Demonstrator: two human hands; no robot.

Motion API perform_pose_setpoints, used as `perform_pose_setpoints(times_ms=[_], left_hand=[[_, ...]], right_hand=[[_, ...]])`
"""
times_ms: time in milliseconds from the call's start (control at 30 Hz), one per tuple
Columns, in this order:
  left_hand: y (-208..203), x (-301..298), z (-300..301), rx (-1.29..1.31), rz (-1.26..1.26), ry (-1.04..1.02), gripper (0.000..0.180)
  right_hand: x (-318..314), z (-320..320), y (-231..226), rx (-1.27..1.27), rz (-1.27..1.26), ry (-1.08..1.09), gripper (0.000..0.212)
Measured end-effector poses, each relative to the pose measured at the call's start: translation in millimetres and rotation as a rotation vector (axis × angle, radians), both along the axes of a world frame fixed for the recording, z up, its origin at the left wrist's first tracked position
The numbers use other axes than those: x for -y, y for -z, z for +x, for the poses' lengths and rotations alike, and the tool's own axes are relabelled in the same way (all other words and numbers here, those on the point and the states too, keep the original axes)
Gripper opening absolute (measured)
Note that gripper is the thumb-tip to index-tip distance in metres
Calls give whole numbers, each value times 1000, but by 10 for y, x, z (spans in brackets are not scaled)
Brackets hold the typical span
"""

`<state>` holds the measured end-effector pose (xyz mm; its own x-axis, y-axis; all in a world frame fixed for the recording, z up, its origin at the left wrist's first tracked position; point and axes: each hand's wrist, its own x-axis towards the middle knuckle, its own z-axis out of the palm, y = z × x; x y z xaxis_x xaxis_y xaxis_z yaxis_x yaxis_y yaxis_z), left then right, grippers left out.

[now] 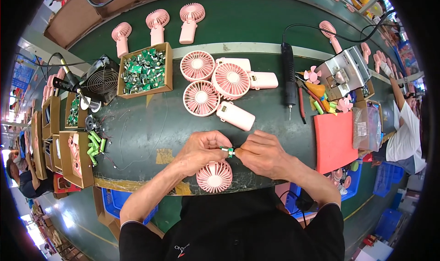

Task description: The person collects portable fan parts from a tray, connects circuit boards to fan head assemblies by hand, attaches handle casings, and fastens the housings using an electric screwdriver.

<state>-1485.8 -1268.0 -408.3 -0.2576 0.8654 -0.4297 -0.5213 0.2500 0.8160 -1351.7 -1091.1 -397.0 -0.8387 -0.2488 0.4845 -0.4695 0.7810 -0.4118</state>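
Note:
Between my two hands is a small green circuit board (225, 149) with a pale connector at its right end. My left hand (201, 152) pinches the board's left side. At its right end the fingertips of my right hand (262, 154) are closed; whatever they grip there is too small to make out. Just below the board, a pink fan head (214, 176) lies near the table's front edge, partly under my left hand. Beyond my hands several pink handheld fans (232, 80) lie together, one with its handle (236, 116) pointing toward me.
A cardboard box of circuit boards (145, 71) stands at the back left. Green battery cells (95, 146) and loose wires lie left. On the right are a hanging electric screwdriver (288, 75), pliers (301, 100) and a red foam sheet (336, 139). More fans (157, 24) line the back.

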Motion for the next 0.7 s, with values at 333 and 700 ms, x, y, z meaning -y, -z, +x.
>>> perform_pose_setpoints(times_ms=[333, 700], left_hand=[[-18, -28, -33, 0, -52, 64, 18], [-83, 57, 174, -421, 95, -5, 14]], right_hand=[[-44, -30, -146, 92, 106, -79, 17], [49, 63, 79, 26, -231, 48, 17]])
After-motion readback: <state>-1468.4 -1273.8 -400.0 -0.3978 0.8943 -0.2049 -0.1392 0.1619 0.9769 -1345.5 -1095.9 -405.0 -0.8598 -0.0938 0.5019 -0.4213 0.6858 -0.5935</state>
